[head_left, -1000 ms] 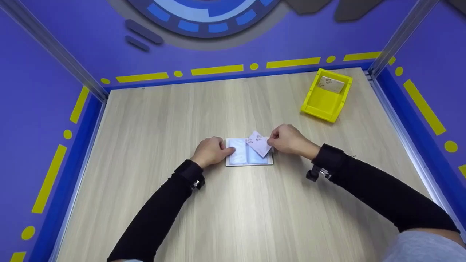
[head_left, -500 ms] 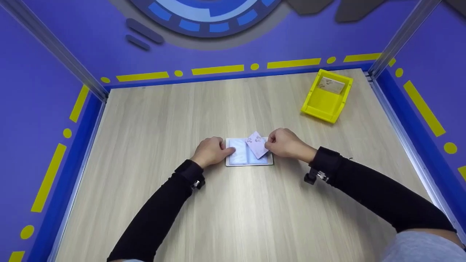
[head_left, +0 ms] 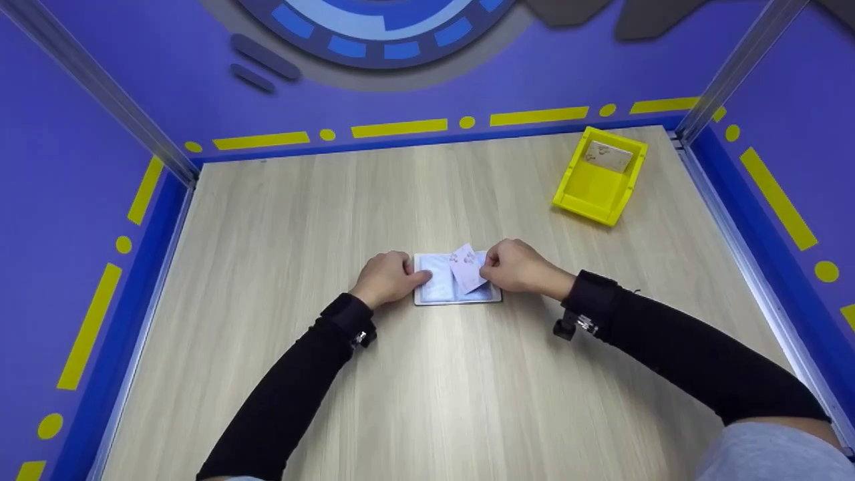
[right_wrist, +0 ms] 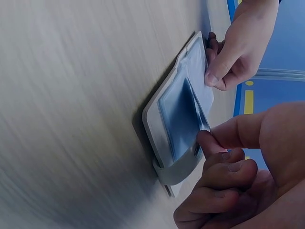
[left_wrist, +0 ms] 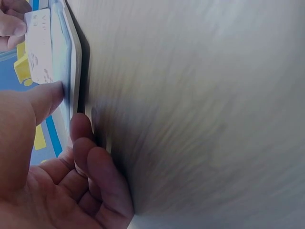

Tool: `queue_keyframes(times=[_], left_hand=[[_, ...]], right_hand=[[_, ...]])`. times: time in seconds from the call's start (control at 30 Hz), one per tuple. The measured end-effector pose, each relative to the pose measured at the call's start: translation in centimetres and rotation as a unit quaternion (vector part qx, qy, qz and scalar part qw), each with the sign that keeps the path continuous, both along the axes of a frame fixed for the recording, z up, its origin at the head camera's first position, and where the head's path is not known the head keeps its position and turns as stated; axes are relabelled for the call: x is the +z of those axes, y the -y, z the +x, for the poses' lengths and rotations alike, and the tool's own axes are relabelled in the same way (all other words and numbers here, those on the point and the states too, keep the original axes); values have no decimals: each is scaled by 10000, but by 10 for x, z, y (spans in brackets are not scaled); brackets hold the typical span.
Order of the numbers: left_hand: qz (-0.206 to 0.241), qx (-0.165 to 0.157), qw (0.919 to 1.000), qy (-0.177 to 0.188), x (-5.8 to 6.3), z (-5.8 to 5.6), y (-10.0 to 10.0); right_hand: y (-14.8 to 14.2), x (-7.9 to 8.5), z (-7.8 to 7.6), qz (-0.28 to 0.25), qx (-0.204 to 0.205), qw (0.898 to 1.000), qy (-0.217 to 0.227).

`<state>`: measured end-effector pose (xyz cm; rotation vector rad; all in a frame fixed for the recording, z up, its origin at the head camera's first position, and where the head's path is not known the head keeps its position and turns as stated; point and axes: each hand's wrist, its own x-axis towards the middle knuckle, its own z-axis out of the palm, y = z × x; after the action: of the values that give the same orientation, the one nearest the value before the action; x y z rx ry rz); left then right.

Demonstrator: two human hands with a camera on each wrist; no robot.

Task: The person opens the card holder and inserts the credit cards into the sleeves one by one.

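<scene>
An open card holder [head_left: 435,284] with clear plastic sleeves lies on the table in front of me. My left hand [head_left: 386,277] holds its left side, thumb on the page and fingers curled at the cover's edge, as the left wrist view shows. Between thumb and finger, my right hand [head_left: 521,267] pinches a pale pink card [head_left: 466,268], tilted over the right page. Letters reading VIP show on the card [left_wrist: 39,45] in the left wrist view. From the right wrist, the card [right_wrist: 198,102] appears nearly edge-on above the sleeves, near a strap [right_wrist: 183,167] with a snap.
A yellow bin [head_left: 591,190] stands at the back right of the wooden table [head_left: 320,214]. Inside it, a printed card [head_left: 608,155] leans against the back wall. Blue panels [head_left: 401,100] with yellow marks enclose the table at the back and sides.
My right hand has moved left and slightly toward me, bringing the card further over the right page and turning it more upright. The left hand and card holder have stayed in place.
</scene>
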<state>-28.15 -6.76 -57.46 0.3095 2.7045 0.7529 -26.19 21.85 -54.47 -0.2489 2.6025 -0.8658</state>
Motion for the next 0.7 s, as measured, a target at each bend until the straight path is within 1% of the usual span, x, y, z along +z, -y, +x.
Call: queue_keyframes(times=[0.17,0.43,0.7], left_hand=[[-26,-20,10000,-15,-2,0,0],[-38,4,10000,73,-1,-1,0],[-23,-10,10000,54,-1,-2,0]], right_hand=[[3,-3,0,6,145,9999,9],[11,-5,0,66,293,9993,221],[16,-6,0,151,362,9992,68]])
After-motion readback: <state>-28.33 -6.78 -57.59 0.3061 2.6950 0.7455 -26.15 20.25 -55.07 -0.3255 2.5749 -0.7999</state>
